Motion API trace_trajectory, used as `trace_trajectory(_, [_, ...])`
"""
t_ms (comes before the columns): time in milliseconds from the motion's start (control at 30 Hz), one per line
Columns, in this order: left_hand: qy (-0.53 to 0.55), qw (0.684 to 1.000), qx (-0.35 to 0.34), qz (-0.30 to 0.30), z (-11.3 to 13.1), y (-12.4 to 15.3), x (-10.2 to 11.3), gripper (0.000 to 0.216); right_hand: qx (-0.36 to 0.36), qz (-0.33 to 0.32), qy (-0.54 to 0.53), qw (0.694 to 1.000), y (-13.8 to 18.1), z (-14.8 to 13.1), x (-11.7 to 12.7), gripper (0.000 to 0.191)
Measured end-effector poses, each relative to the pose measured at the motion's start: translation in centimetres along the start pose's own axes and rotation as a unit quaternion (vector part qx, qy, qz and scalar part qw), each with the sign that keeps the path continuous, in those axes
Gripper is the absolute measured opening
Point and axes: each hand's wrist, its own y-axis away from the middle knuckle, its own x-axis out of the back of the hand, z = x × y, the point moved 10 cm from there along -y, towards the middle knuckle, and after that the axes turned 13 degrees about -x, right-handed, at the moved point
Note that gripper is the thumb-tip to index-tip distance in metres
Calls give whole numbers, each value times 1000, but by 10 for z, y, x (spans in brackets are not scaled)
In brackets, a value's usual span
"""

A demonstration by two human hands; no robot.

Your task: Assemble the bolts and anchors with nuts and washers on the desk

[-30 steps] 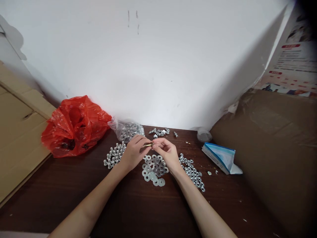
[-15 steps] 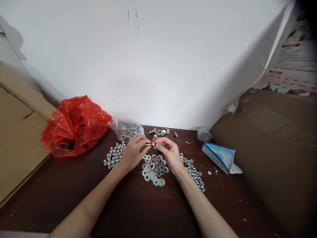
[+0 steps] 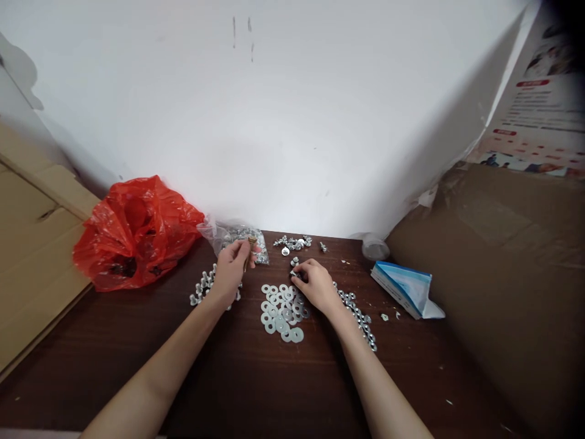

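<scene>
My left hand [image 3: 231, 268] is closed round a small brass-coloured bolt [image 3: 250, 242], held upright just in front of a clear bag of metal parts [image 3: 233, 236]. Beneath that hand stands a cluster of silver bolts [image 3: 202, 291]. My right hand [image 3: 314, 283] rests low on the dark wooden table [image 3: 256, 378], fingers curled and pinching at a small metal piece [image 3: 294, 263] at the far edge of a pile of flat washers [image 3: 281, 310]. A row of nuts [image 3: 359, 317] lies just right of that hand.
A red plastic bag [image 3: 137, 228] sits at the back left beside a cardboard box [image 3: 31, 244]. A blue and white packet [image 3: 404, 289] and a clear lid [image 3: 375, 249] lie at the right. A large brown carton [image 3: 503, 268] borders the right side. More loose metal parts [image 3: 295, 242] lie near the wall.
My hands have parted. The left hand moved left and back with the brass bolt, now upright. The right hand dropped to the table by the washers.
</scene>
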Motion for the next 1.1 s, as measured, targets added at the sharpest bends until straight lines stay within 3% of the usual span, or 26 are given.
trace_trajectory(200, [195, 960, 171, 103, -21, 8, 4, 19, -4, 9, 31, 999, -1, -1, 0, 10])
trace_trajectory(267, [212, 949, 200, 119, -23, 11, 3, 22, -20, 29, -14, 999, -3, 2, 7, 9])
trace_trajectory(333, [217, 942, 219, 130, -26, 13, 3, 26, -55, 39, -125, 990, -5, 10, 15, 12])
trace_trajectory(400, [221, 937, 232, 140, -28, 14, 4, 29, -98, 7, -302, 948, -7, 19, 15, 18])
trace_trajectory(500, [229, 931, 245, 146, -30, 15, 4, 33, -142, -88, -550, 818, -6, 18, 4, 23])
trace_trajectory(567, [231, 929, 250, 146, -31, 16, 3, 35, -164, -127, -632, 747, -4, 14, -2, 19])
trace_trajectory(633, [231, 928, 255, 144, -31, 16, 2, 36, -186, -139, -669, 706, -4, 14, -6, 12])
trace_trajectory(800, [228, 929, 258, 140, -30, 16, 1, 38, -197, -146, -711, 659, -5, 12, -12, 12])
trace_trajectory(1100, [222, 929, 262, 140, -29, 17, 1, 38, -224, -144, -736, 623, -1, 12, -10, 17])
